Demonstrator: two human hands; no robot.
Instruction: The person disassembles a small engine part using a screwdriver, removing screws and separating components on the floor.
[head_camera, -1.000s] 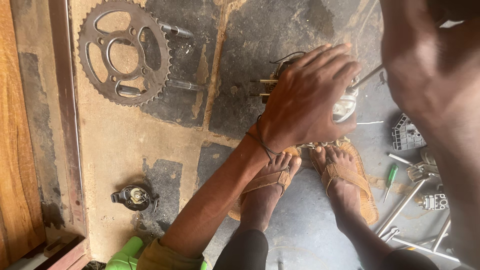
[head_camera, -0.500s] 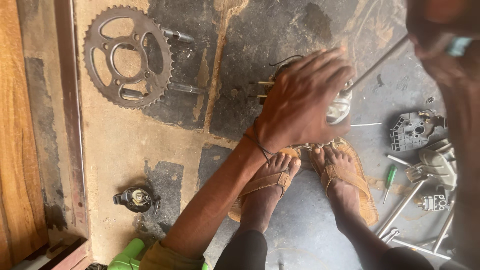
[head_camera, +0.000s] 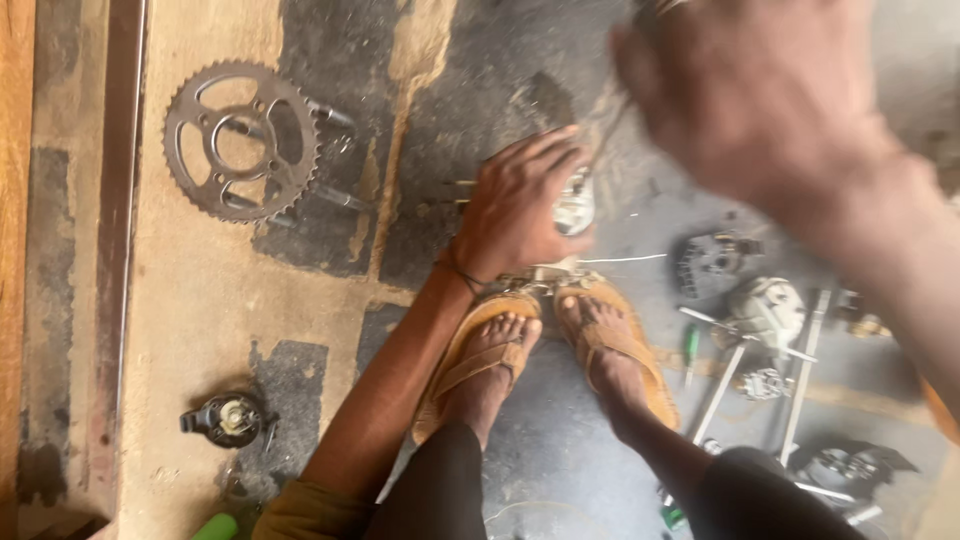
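Hands on a small metal engine part on the floor

Our left hand (head_camera: 520, 205) presses down on the metal part (head_camera: 574, 208), fingers together over it, just ahead of our sandalled feet (head_camera: 545, 345). Our right hand (head_camera: 760, 95) hovers blurred above, grip unreadable. A sprocket (head_camera: 240, 140) lies well apart to the left.

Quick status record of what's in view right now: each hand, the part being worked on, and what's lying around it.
left hand: pressed down on a metal part on the floor
right hand: raised near the camera, blurred; grip unclear
feet: sandals just below the part
left side: sprocket, small round component
right side: loose metal pieces, rods
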